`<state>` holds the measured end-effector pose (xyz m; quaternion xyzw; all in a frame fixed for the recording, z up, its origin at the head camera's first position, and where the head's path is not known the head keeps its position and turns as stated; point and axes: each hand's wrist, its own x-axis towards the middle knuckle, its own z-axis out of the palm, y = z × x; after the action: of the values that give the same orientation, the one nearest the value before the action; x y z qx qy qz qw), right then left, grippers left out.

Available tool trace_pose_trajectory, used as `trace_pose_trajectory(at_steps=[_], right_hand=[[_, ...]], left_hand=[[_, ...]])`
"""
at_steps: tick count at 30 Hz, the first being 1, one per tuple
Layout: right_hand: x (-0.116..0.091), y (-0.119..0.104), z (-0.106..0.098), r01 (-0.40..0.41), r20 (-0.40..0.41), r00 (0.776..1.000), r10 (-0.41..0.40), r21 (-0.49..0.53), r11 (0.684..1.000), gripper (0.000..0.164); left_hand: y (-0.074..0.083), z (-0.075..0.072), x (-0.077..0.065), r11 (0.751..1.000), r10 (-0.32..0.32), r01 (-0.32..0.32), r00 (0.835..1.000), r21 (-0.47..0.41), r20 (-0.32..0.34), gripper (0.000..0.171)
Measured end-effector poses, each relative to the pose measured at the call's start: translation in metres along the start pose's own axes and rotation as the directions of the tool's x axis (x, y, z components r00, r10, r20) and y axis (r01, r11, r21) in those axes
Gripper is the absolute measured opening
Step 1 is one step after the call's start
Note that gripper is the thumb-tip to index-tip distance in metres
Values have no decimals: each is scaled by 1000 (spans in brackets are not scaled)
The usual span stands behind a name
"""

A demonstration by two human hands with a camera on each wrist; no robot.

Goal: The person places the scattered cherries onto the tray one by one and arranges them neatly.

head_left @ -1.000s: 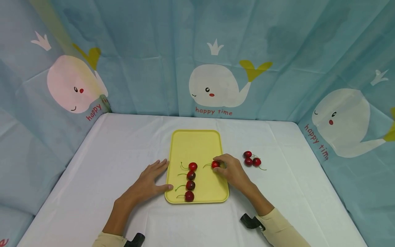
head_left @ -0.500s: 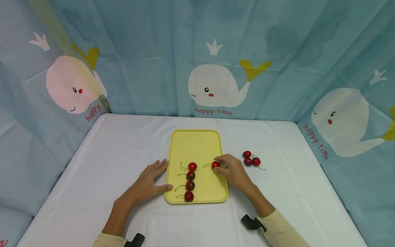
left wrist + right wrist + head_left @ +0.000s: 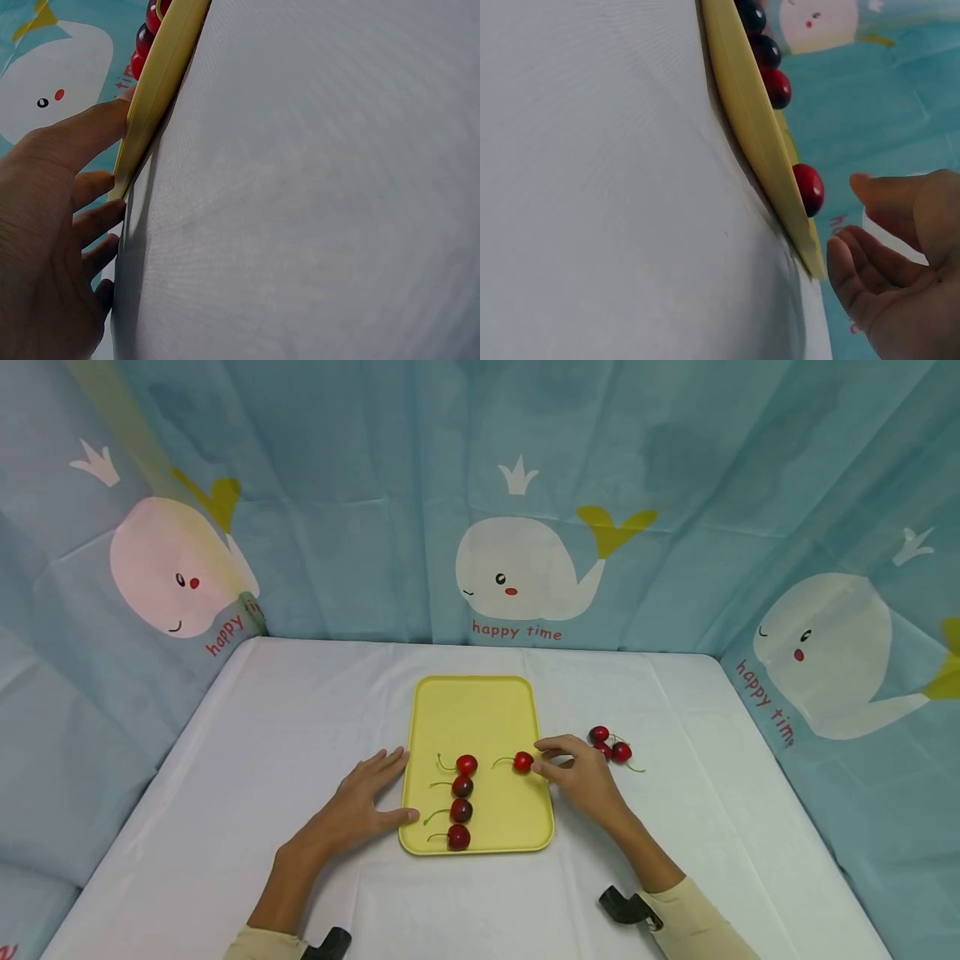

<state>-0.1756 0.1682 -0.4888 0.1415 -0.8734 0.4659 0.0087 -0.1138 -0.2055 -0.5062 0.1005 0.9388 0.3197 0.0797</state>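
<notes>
A yellow tray [image 3: 474,714] lies on the white cloth. Several dark red cherries [image 3: 461,811] form a column on its left half, their green stems pointing left. One more cherry [image 3: 522,762] lies apart near the tray's right side, its stem also to the left. Just right of that cherry is my right hand [image 3: 583,777], thumb and fingers parted with nothing between them; the right wrist view shows a gap between the fingers and the cherry [image 3: 808,190]. My left hand [image 3: 363,806] rests against the tray's left edge, fingers spread and thumb on the rim.
A small cluster of loose cherries [image 3: 621,752] sits on the cloth right of the tray, partly hidden behind my right hand. Blue curtains [image 3: 352,568] with whale prints stand behind and at both sides of the table [image 3: 315,702].
My right hand has let go of the lone cherry and drawn back slightly to the right. That cherry stays on the tray. My left hand keeps its place.
</notes>
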Motion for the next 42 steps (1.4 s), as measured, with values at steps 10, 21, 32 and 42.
trace_pose_trajectory(at_steps=[10, 21, 32, 42], right_hand=[[-9, 8, -20, -30, -53, 998, 30, 9, 1000, 33], [-15, 27, -42, -49, -106, 993, 50, 10, 999, 35], [-17, 36, -59, -21, -178, 984, 18, -18, 1000, 34], [-20, 43, -72, -70, -205, 977, 58, -50, 996, 34]], left_hand=[[0, 0, 0, 1000, -1, 1, 1000, -2, -2, 95], [1, 0, 0, 1000, -6, 6, 1000, 0, -1, 95], [0, 0, 0, 1000, -13, 13, 1000, -9, -3, 95], [1, 1, -1, 1000, -5, 5, 1000, -7, -4, 94]])
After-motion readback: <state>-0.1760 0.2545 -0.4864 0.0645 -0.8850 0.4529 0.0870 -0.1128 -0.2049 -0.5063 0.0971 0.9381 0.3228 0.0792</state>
